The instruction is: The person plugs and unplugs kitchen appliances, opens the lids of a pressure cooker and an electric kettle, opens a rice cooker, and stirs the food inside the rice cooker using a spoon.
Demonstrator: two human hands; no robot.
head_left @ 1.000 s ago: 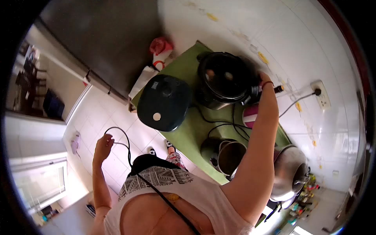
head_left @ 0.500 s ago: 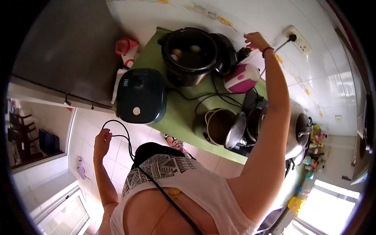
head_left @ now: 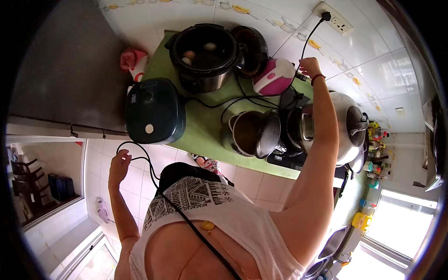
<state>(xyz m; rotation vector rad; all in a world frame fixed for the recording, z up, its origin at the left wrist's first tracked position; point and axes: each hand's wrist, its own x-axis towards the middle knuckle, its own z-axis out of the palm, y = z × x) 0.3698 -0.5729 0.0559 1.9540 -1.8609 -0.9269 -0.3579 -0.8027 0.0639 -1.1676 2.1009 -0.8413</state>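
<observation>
My left hand (head_left: 120, 165), at the left over the floor, pinches a thin black cable (head_left: 150, 163), which loops from the fingers towards my waist. My right hand (head_left: 311, 67) is near the tiled wall, fingers loosely bent and partly apart, with no held object visible. Close to its fingertips are a black power cord (head_left: 306, 43), running down from a wall socket (head_left: 337, 19), and a small dark object (head_left: 302, 77) partly hidden behind the hand. Left of it sits a pink and white appliance (head_left: 275, 77). Whether the fingers touch the cord cannot be made out.
On the green counter (head_left: 198, 140) are a dark rice cooker (head_left: 155, 112), an open black cooker (head_left: 205, 79) with eggs inside, a pot (head_left: 233, 140) with a tilted lid (head_left: 269, 135), and a large steel pot (head_left: 343, 114). Black cords cross between them.
The camera view has shifted, so the counter items sit further left and the socket higher. My right hand has come down beside the cord, fingers more bent. My left hand still pinches the cable.
</observation>
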